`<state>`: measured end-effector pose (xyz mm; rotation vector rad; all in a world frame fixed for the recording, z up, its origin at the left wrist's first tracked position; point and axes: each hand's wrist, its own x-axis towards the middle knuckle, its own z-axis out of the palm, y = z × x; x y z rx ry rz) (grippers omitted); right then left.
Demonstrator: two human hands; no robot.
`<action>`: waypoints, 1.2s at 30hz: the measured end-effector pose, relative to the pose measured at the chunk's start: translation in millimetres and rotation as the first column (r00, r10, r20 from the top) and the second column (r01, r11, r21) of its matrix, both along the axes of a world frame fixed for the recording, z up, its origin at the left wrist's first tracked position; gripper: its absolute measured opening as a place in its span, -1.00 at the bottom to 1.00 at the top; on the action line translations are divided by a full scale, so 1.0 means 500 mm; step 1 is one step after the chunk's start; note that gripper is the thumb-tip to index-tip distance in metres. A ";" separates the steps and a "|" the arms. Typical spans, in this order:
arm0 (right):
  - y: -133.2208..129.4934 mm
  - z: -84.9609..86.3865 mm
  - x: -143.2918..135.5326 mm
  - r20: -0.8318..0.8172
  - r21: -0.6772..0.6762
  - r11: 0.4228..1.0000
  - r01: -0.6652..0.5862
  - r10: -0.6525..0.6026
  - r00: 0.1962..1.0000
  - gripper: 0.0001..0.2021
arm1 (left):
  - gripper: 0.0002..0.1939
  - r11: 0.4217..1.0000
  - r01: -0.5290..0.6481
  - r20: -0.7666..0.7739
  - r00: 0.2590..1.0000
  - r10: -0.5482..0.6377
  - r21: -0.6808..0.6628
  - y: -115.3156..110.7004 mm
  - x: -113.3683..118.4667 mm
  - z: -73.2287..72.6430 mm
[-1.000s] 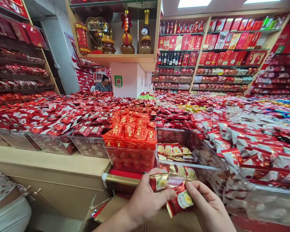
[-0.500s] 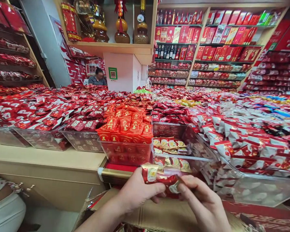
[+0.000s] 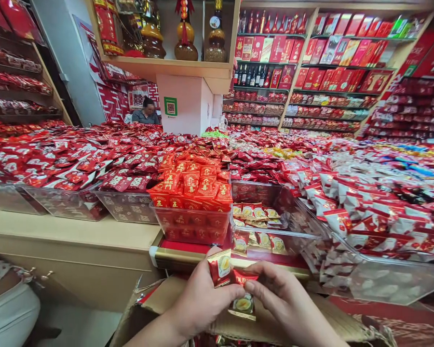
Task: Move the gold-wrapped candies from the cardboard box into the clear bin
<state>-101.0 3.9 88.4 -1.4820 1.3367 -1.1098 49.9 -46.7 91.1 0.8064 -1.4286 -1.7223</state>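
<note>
My left hand [image 3: 202, 296] is closed on a red and gold wrapped candy [image 3: 221, 268] with a yellow fruit picture, which stands up between thumb and fingers. A second wrapped candy [image 3: 243, 304] of the same kind hangs below the thumbs. My right hand [image 3: 284, 294] pinches its red upper part, and my left thumb touches it too. Under both hands lies an open cardboard box [image 3: 166, 301] with red packets partly visible inside. Just beyond is a clear bin [image 3: 296, 236] holding similar candies in neat rows.
A clear bin of red packets [image 3: 191, 226] stands left of the candy bin. To the right, a large bin [image 3: 390, 279] is heaped with red and white packets. A beige counter [image 3: 75, 241] runs left. One person [image 3: 146, 114] sits far behind; another's white trousers [image 3: 10, 308] show lower left.
The second candy has turned from tilted sideways to hanging downward with its printed face showing. My right hand has moved left, closer to my left hand. The view has shifted slightly.
</note>
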 end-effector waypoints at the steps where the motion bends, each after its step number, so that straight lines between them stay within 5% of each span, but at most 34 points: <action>1: -0.001 0.011 -0.002 -0.044 0.000 1.000 -0.002 0.002 0.999 -0.78 | -0.73 1.000 -0.015 0.007 1.000 0.015 0.009 -0.001 0.001 -0.001; 4: -0.013 0.068 -0.032 -0.175 -0.135 0.984 0.119 -0.142 0.974 -0.76 | -0.79 0.994 -0.102 0.066 0.993 0.100 0.032 -0.007 0.007 -0.002; 7: -0.058 0.143 -0.092 -0.246 -0.369 0.861 0.351 -0.454 0.856 -0.78 | -0.73 0.981 -0.179 0.139 0.976 0.168 0.071 -0.009 0.011 0.000; 9: -0.106 0.176 -0.128 -0.313 -0.413 0.826 0.384 -0.524 0.792 -0.80 | -0.71 0.983 -0.162 0.160 0.976 0.148 0.081 -0.007 0.013 0.000; 13: -0.199 0.168 -0.150 -0.479 -0.146 0.968 0.204 -0.249 0.842 -0.89 | -0.68 0.987 -0.129 0.166 0.980 0.111 0.101 -0.004 0.016 -0.008; 16: -0.236 0.129 -0.131 -0.442 0.108 0.991 0.075 -0.019 0.897 -0.93 | -0.66 0.984 -0.131 0.164 0.980 0.110 0.122 -0.002 0.019 -0.014; 23: -0.269 0.082 -0.113 -0.460 0.290 0.953 -0.083 0.215 0.862 -0.97 | -0.66 0.987 -0.110 0.176 0.980 0.088 0.118 -0.001 0.022 -0.014; 28: -0.281 0.072 -0.103 -0.395 0.487 0.863 -0.134 0.354 0.848 -0.91 | -0.64 0.995 -0.018 0.209 0.978 -0.002 0.097 -0.004 0.026 -0.015; 36: -0.280 0.063 -0.092 -0.351 0.604 0.787 -0.129 0.407 0.843 -0.70 | -0.81 0.983 -0.100 0.100 0.991 0.085 0.154 -0.002 0.024 -0.014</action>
